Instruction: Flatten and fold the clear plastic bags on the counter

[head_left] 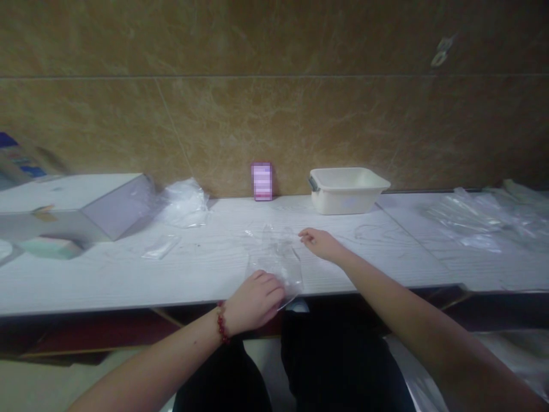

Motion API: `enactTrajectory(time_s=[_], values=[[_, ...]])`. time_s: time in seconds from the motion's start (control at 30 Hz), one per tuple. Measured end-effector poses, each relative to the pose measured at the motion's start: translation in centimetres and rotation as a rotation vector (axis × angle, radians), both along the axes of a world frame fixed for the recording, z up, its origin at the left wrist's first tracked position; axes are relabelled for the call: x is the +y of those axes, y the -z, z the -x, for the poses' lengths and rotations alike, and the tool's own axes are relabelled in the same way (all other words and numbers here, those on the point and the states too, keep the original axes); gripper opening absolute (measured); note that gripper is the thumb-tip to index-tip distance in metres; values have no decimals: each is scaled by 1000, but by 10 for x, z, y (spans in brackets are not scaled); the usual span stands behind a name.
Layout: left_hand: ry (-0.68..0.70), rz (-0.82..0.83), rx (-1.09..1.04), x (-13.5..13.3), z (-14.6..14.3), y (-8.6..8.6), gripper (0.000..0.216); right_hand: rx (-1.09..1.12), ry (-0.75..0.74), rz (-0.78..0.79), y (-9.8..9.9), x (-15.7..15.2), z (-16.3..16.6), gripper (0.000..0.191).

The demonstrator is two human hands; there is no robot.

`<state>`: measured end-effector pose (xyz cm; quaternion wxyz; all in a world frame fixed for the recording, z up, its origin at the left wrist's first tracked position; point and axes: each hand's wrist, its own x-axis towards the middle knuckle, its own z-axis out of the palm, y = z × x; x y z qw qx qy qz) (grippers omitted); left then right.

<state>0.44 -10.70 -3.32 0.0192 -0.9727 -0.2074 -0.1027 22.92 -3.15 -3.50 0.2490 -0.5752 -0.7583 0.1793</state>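
A clear plastic bag (283,269) lies flat at the table's front edge, directly before me. My left hand (259,297), with a red bead bracelet at the wrist, rests on the bag's near left part, its fingers curled down and closed on it. Just right of the bag's far end is my right hand (319,243). Its fingertips are drawn together in a pinch; whatever is between them is too small to make out. More transparent film shows faintly past the bag's far edge.
Against the wall stand a phone (262,182) and a cream plastic bin (347,200). Crumpled clear bags (184,203) lie left, beside a white box (107,212), with a small clear packet (160,247) in front. Plastic bags (472,214) are heaped at the right.
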Motion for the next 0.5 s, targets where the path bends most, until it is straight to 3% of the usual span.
enactTrajectory(time_s=[0.13, 0.27, 0.5], values=[[-32, -23, 3, -4, -3, 1, 16, -225, -180, -78, 6, -17, 5, 25], [-36, -3, 16, -6, -3, 2, 14, -357, -212, -141, 6, -28, 17, 27], [-115, 65, -65, 1, -1, -6, 15, -259, -382, -194, -8, -36, -3, 32]])
